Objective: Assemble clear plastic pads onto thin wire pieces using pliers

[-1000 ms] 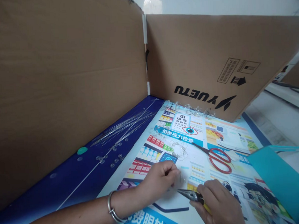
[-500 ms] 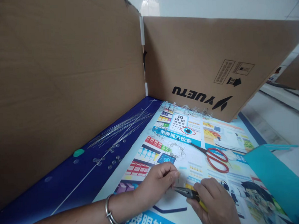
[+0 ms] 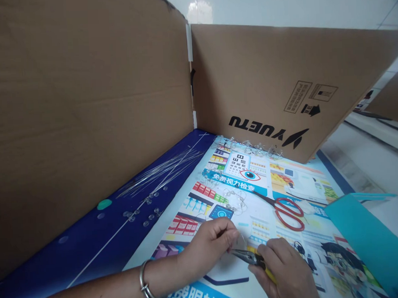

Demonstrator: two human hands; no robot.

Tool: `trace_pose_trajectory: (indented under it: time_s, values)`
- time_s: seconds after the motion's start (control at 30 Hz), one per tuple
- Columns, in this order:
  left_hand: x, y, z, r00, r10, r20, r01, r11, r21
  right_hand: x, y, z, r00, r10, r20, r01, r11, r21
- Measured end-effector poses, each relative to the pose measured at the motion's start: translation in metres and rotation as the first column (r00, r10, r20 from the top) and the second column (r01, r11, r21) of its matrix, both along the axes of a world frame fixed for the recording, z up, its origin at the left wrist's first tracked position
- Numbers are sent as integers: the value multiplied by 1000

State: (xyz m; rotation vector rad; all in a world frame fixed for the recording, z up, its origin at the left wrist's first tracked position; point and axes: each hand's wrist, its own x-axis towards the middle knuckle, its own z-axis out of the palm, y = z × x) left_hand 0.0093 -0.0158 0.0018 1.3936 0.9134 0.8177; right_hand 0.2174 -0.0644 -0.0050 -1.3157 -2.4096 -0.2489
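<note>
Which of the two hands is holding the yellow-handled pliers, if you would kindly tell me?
The right hand, closed around the pliers; the left hand, with the metal bangle at its wrist, holds none.

The needle-nose pliers (image 3: 248, 257) had bare steel tips and a glossy yellow plastic grip; the scissors (image 3: 289, 214) had shiny red plastic loops. The cardboard panels (image 3: 86, 127) looked matt and rough, the printed poster (image 3: 306, 184) smooth and faintly glossy, the thin wires (image 3: 160, 172) bright metal, the beads (image 3: 139, 215) clear plastic.
</note>
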Motion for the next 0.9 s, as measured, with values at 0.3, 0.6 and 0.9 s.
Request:
trace_pose_trajectory:
  time_s: [0.3,0.6,0.9]
  values:
    - [1,2,3,997,-15,-80,20,998,62,-3,-2,1,999,3,37,-5,999,42]
    - [0,1,5,994,-9,-113,19,996,90,-5,-3,2,1000,-20,11,19,997,74]
    - [0,-1,6,998,13,-61,-8,996,85,-8,0,3,995,25,-97,-28,999,-26]
